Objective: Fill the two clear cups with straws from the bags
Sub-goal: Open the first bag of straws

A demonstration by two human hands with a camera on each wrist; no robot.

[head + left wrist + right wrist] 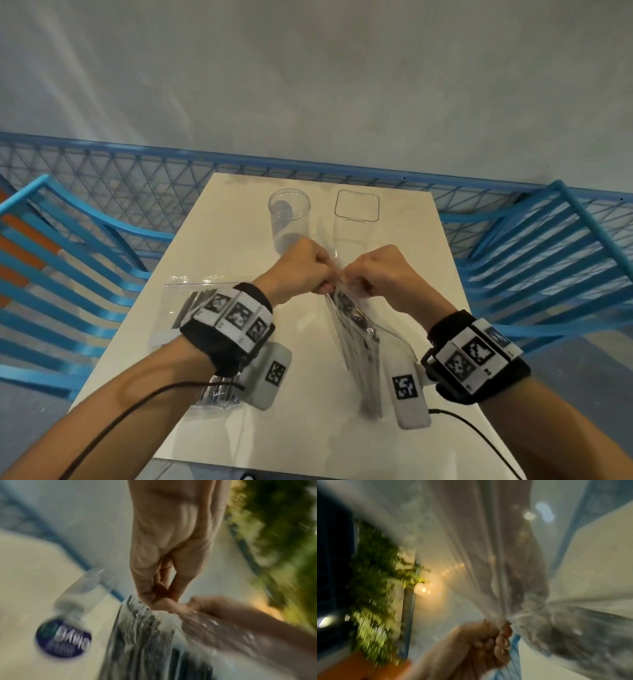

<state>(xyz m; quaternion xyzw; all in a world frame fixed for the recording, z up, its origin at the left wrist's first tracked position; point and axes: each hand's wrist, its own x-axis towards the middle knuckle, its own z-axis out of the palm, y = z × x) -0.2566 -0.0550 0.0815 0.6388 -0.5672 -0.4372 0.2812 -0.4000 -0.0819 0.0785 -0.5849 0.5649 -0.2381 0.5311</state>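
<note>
In the head view, the held bag (356,339) of straws hung above the white table (308,428), its top edge caught between both hands and its body slanting down toward the camera between the two forearms. The left hand (301,270) and the right hand (380,274) met almost knuckle to knuckle over the middle of the table, each with fingers curled in and pinching the clear plastic at the bag's mouth. Both wrists were raised and bent slightly inward, each wearing a black band with printed markers. A second bag (191,308) of dark straws lay flat on the table under the left forearm. Beyond the hands stood the round cup (289,219), just behind the left hand, and the square cup (356,219) beside it, behind the right hand; both were upright. Blue chairs (68,274) flanked the table.

The left wrist view was blurred. The left hand (171,547) reached away from the camera, thumb and fingertips pressed together on the bag's edge, touching the right hand (223,615) coming in from the right. The held bag (145,635) with its dark straws hung below them, and the round cup (82,596) stood to the left.

The right wrist view was blurred too. The right hand (488,642) had its fingers curled tight on a gathered fold of the held bag (479,561), whose film spread across the frame.
</note>
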